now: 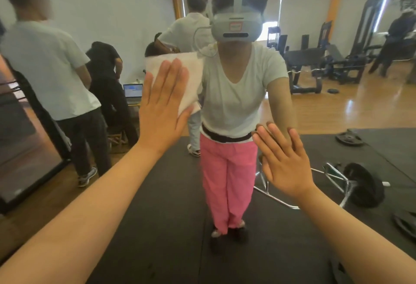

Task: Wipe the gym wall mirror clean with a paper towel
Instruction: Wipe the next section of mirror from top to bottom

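Observation:
The wall mirror [337,108] fills nearly the whole view and reflects the gym and me. A white folded paper towel [191,74] lies flat against the glass at upper centre-left. My left hand [162,108] presses it to the mirror with straight fingers, covering the towel's lower left part. My right hand [283,160] rests flat on the bare glass lower and to the right, fingers straight, holding nothing.
The mirror's dark frame edge [33,139] runs down the left side. In the reflection stand several people, a laptop [132,91], weight machines [315,65] and a barbell with plates [360,184] on black floor mats.

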